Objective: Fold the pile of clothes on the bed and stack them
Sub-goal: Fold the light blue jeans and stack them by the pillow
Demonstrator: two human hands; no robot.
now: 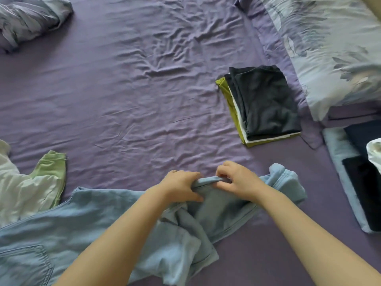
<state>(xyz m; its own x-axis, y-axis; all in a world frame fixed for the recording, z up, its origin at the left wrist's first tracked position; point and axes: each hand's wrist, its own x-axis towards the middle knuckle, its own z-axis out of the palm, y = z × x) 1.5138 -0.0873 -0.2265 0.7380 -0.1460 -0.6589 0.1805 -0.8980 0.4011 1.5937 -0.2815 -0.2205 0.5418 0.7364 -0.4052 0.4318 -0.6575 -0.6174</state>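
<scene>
Light blue denim trousers (99, 215) lie crumpled across the near part of the purple bed. My left hand (181, 187) and my right hand (237, 180) both grip the same rolled edge of the trousers, side by side, fingers curled over the fabric. A folded stack (266, 104) with a dark navy garment on top, a white one and an olive-green one beneath it, sits to the right on the sheet. At the left edge lies an unfolded white garment (22, 193) with a light green one (53, 166) beside it.
The wrinkled purple sheet (123, 89) stretches across the middle. A floral pillow (334, 48) lies at the upper right, a bunched duvet (28, 19) at the upper left. Dark folded items on a light blue cloth (338, 162) sit at the right edge.
</scene>
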